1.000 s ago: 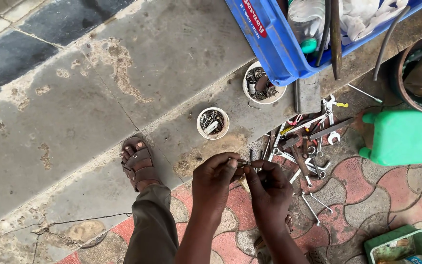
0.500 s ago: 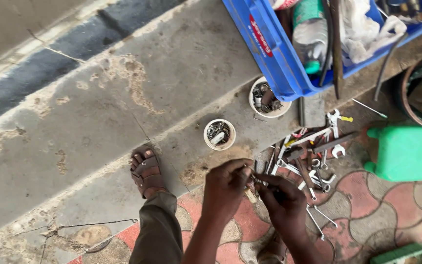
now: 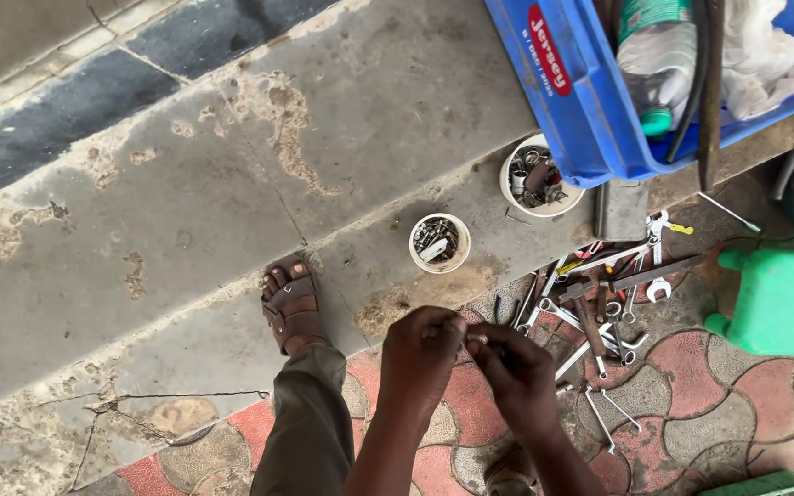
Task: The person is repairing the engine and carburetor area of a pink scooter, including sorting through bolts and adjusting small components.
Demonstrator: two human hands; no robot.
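Two hands: the left hand [image 3: 425, 354] and the right hand [image 3: 518, 372] are seen brought together above the paving, fingertips meeting.
Ground: a worn concrete step [image 3: 232, 184] is shown above, patterned red and grey paving [image 3: 691, 395] below.
Blue crate: a plastic crate [image 3: 581, 101] is seen at the top right, with a bottle, white cloth and long bars inside.
Green container: a green plastic can [image 3: 783, 303] is seen lying at the right edge on the paving.
Leg and foot: an olive trouser leg [image 3: 305, 432] and a brown sandal [image 3: 291, 308] are seen left of the hands, the sandal on the step.
Spanner pile: a heap of spanners and tools [image 3: 599, 294] is spread on the paving, just right of the hands.
Larger bowl: a white bowl of metal parts [image 3: 537, 174] is set against the crate.
Smaller cup: a white cup of small hardware [image 3: 439, 242] is placed on the step, above the hands.
Held piece: a small metal part [image 3: 476, 340] is pinched between the fingertips of both hands; its kind cannot be told.
Left grip: clenched on the small part.
Right grip: clenched on the same part from the other side.
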